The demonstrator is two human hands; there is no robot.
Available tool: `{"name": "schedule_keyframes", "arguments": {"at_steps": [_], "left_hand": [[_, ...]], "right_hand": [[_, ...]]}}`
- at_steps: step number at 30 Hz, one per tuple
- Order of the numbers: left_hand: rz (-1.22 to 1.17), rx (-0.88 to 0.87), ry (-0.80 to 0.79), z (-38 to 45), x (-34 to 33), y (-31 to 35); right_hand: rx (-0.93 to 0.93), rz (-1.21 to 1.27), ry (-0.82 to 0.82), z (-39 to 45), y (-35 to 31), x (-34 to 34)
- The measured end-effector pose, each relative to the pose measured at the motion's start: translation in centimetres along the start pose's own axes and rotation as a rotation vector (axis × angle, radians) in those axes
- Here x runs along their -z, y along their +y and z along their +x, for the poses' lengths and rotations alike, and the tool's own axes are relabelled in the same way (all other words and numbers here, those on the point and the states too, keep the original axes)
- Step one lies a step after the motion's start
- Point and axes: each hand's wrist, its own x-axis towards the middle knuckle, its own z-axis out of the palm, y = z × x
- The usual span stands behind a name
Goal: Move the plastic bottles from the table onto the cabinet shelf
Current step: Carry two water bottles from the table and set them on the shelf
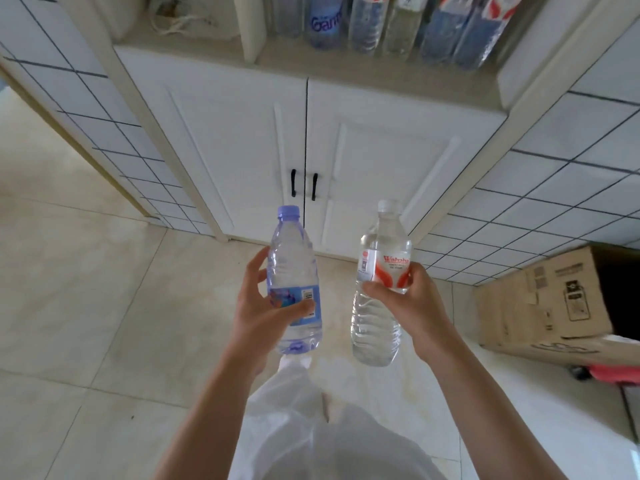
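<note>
shelf (311, 69) bears bottles (367, 26)

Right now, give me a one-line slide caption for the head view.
Left hand and right hand carry a purple-capped bottle and a clear-capped bottle toward the stocked cabinet shelf.

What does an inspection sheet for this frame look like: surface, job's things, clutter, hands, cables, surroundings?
Surface: cabinet shelf, beige, above two shut white doors; no table in view.
Job's things: blue-capped bottle and Wahaha bottle, both upright, held in the air; a row of bottles already stands on the shelf.
Clutter: cardboard box on the floor at right; a white string bag, blurred, in the left shelf bay.
Hands: left hand holds the blue-capped bottle at its label; right hand holds the Wahaha bottle at its label.
Cables: nothing seen.
Surroundings: tiled walls, pale tiled floor.
</note>
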Motion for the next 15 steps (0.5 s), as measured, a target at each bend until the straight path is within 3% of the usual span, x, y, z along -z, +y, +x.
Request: {"name": "schedule_keyframes", "arguments": {"at_steps": [15], "left_hand": [[0.124, -0.137, -0.196, 20.2, -5.3, 10.8]], "right_hand": [[0.038, 0.067, 0.101, 16.1, -11.3, -2.0]]}}
